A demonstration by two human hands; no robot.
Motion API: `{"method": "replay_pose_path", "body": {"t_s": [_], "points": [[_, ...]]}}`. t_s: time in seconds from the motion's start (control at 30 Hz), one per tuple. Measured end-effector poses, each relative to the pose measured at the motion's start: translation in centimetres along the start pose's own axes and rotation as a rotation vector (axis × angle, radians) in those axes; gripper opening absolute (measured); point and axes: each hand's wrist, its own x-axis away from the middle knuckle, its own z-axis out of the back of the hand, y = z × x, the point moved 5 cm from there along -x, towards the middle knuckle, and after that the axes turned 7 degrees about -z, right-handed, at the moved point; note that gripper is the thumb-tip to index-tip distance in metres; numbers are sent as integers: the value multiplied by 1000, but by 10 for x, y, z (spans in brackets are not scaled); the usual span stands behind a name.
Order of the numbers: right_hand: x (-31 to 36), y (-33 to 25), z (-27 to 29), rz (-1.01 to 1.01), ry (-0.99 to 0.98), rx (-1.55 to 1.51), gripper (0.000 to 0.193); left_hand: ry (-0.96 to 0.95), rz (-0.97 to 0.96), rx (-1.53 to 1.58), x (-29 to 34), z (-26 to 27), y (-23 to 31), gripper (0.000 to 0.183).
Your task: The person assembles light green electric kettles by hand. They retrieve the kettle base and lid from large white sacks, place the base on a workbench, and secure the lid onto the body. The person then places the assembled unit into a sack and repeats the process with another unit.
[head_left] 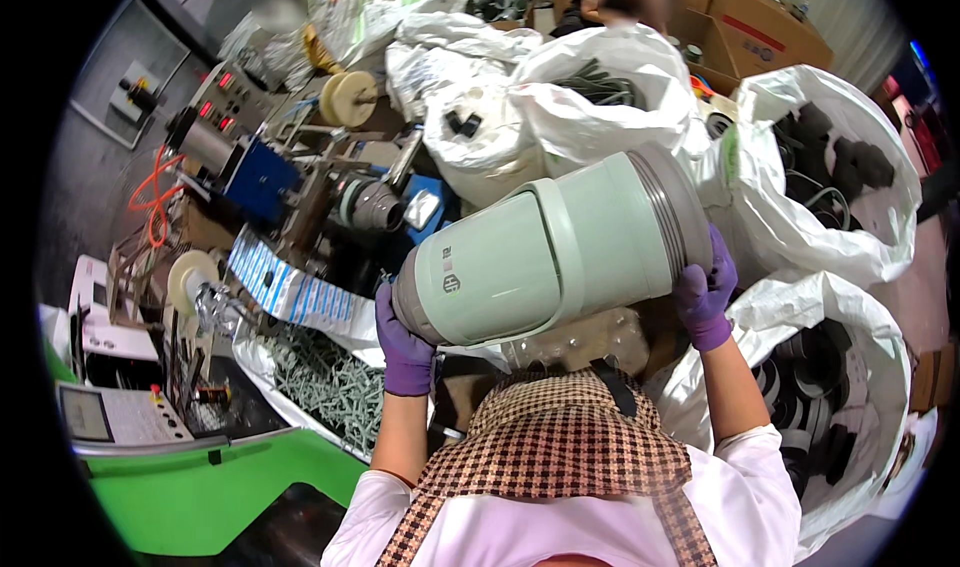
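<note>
To the left of the pale green flask (510, 257) stood a machine with a blue block (258, 180), and right of the flask were two open white sacks, the farther (810, 242) holding dark grey pieces, the nearer (745, 332) black ones. A third open sack (590, 132), just beyond the flask, held thin green strips.

The flask itself was held in front of the checked apron (560, 437), lying tilted between the two hands, its ribbed grey end (670, 207) higher and to the right. The purple-gloved left hand (403, 349) was curled around its lower left end, the right hand (708, 302) around the ribbed end; both were spread only as wide as the flask made them, though the fingers behind it could not be seen.

Smaller still, a cream spool (350, 100) sat beyond the flask to the left, and grey-green pieces (330, 382) lay heaped nearer, left of it.

The step in hand seemed to be handling the flask with its handle side up; any next move probably called for both hands to turn or lower it together, as its smooth, broad body might slip from one.
</note>
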Motion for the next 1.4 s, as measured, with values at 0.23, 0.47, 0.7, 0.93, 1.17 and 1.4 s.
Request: {"method": "replay_pose_path", "body": {"t_s": [0.23, 0.47, 0.7, 0.93, 1.17, 1.4], "points": [[7, 18, -29, -24, 60, -170, 64, -8, -369, -334, 8, -13, 38, 36], [-33, 76, 4, -269, 109, -133, 46, -94, -581, -905, -17, -17, -13, 27], [-71, 157, 56, -318, 207, -234, 49, -182, -906, -1414, -36, -145, -34, 52], [-137, 207, 73, -484, -135, -146, 53, -539, -1109, -1049, -23, -330, -45, 61], [-243, 297, 113, -606, 109, -980, 63, -1135, -1480, -1239, -114, -560, -107, 43], [-329, 497, 134, -812, 706, -891, 77, -1443, -1131, -852, -43, -526, -208, 57]]}}
